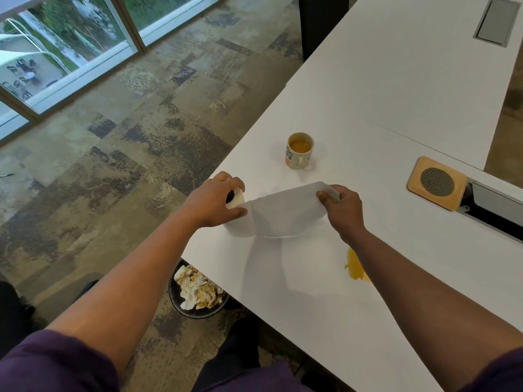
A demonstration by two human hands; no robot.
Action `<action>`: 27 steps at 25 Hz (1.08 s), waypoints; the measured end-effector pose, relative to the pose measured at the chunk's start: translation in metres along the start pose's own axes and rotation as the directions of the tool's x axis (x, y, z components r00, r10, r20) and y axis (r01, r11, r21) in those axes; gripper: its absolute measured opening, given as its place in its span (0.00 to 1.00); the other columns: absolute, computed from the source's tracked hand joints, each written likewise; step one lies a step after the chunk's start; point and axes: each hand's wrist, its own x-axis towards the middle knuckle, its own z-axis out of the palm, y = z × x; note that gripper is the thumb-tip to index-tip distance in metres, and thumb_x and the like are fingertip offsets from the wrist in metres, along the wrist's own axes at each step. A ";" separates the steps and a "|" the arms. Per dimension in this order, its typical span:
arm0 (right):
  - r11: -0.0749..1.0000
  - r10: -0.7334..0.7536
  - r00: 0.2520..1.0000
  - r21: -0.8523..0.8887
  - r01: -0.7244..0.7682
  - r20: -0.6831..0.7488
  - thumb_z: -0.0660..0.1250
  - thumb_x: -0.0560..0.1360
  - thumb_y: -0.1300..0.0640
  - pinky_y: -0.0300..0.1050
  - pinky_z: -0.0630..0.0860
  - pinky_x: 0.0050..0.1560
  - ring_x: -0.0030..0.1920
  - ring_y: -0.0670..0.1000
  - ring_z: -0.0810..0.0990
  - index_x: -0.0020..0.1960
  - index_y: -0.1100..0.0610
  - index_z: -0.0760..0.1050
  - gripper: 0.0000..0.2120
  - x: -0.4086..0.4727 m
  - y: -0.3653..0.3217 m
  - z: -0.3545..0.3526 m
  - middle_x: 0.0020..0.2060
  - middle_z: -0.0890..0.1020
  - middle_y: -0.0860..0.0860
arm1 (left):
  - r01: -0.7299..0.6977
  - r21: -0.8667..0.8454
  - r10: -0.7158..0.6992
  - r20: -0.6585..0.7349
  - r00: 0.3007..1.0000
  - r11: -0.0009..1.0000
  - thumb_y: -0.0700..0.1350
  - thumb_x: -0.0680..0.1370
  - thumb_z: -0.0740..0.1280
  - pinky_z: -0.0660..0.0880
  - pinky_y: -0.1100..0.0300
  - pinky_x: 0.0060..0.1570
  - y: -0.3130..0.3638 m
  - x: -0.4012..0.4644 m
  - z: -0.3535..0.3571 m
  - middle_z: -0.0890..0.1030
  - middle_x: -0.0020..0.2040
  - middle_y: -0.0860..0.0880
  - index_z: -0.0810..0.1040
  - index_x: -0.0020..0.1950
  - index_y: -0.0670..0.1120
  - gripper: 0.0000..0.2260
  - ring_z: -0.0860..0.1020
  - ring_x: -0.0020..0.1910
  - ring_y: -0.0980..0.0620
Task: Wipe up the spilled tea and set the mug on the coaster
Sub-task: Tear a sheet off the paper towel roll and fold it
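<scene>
Both hands' fingers grip paper towel [283,213]; bin [198,292] underneath, mug [300,150] beyond

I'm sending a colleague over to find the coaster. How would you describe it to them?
Start at the long white table, then its right side beside the open cable tray. The square light wooden coaster lies flat there, with a round grey mesh centre, unlike the cream mug of tea.
</scene>
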 end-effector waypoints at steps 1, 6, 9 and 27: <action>1.000 0.003 1.000 0.018 -0.003 0.004 0.71 0.76 0.52 0.48 0.80 0.48 0.46 0.47 0.82 0.43 0.43 0.82 0.05 0.001 -0.001 0.000 0.41 0.84 0.39 | -0.008 -0.002 0.008 -0.002 1.000 1.000 0.60 0.73 0.73 0.79 0.47 0.52 0.000 0.000 -0.001 0.72 0.62 0.54 0.73 0.63 0.60 0.21 0.75 0.56 0.47; 0.998 -0.035 0.999 0.060 0.034 0.025 0.67 0.79 0.49 0.42 0.76 0.43 0.39 0.36 0.79 0.41 0.34 0.82 0.12 -0.001 -0.007 0.001 0.38 0.83 0.35 | -0.070 -0.023 0.070 0.009 0.998 0.997 0.61 0.72 0.71 0.79 0.49 0.49 0.002 0.000 -0.015 0.74 0.56 0.57 0.75 0.57 0.62 0.15 0.77 0.49 0.51; 0.997 -0.057 0.998 0.050 0.059 -0.024 0.64 0.80 0.48 0.44 0.74 0.43 0.38 0.39 0.78 0.43 0.39 0.80 0.11 0.000 -0.007 0.001 0.38 0.82 0.38 | -0.084 -0.072 0.087 0.045 0.995 0.994 0.68 0.68 0.66 0.77 0.52 0.49 0.007 0.001 -0.023 0.75 0.54 0.57 0.77 0.56 0.63 0.19 0.76 0.50 0.52; 0.990 -0.107 0.994 0.088 0.110 -0.032 0.63 0.82 0.53 0.43 0.74 0.42 0.37 0.43 0.74 0.41 0.47 0.78 0.12 0.001 0.002 -0.012 0.35 0.78 0.42 | -0.117 -0.354 0.151 0.071 0.986 0.928 0.57 0.69 0.66 0.73 0.64 0.44 0.019 -0.009 -0.048 0.83 0.46 0.67 0.82 0.45 0.65 0.07 0.81 0.47 0.64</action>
